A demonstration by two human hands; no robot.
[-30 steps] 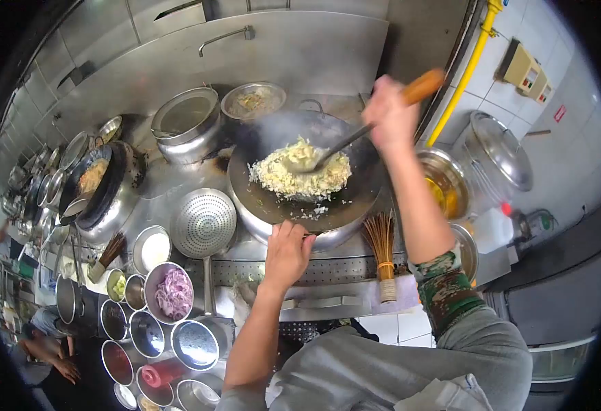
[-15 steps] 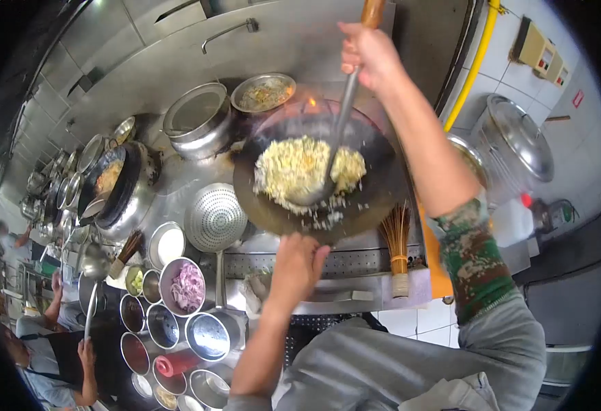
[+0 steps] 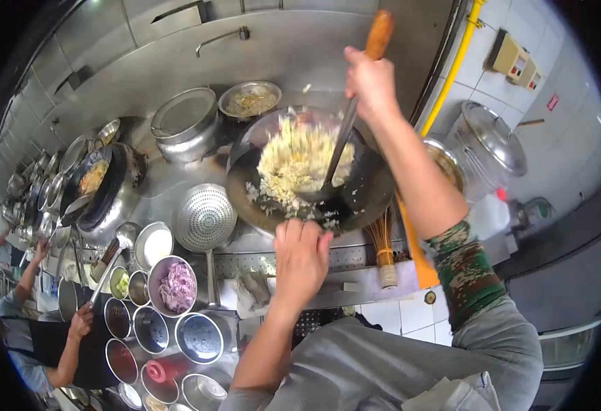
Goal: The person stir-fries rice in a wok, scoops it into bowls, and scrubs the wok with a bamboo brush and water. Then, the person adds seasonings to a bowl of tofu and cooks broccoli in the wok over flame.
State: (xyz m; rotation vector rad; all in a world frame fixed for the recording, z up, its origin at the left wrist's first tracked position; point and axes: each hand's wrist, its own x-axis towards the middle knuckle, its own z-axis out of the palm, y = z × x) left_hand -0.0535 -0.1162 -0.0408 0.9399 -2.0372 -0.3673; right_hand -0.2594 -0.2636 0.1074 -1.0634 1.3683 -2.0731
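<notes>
My right hand (image 3: 372,88) is wrapped round the shaft of a long ladle (image 3: 342,140), just below its wooden end. The ladle's bowl sits in a black wok (image 3: 362,212), partly hidden by food. Yellow and white fried rice (image 3: 300,164), seemingly with egg, is blurred in mid-toss inside the wok. A few grains fly above the far rim. My left hand (image 3: 300,257) is closed on the wok's near rim, knuckles up; what its fingertips grip is hidden below.
Left of the wok lie a perforated strainer (image 3: 206,218) and several ingredient bowls, one with chopped purple onion (image 3: 177,286). A bamboo brush (image 3: 385,253) stands at right. Behind are a lidded pot (image 3: 187,127) and a tap (image 3: 222,40). A co-worker's hand (image 3: 81,320) holds another ladle.
The rice has gone from a settled heap to being thrown upward. The flame behind the wok no longer shows. The co-worker's ladle has moved toward the bowls, and the view has shifted slightly.
</notes>
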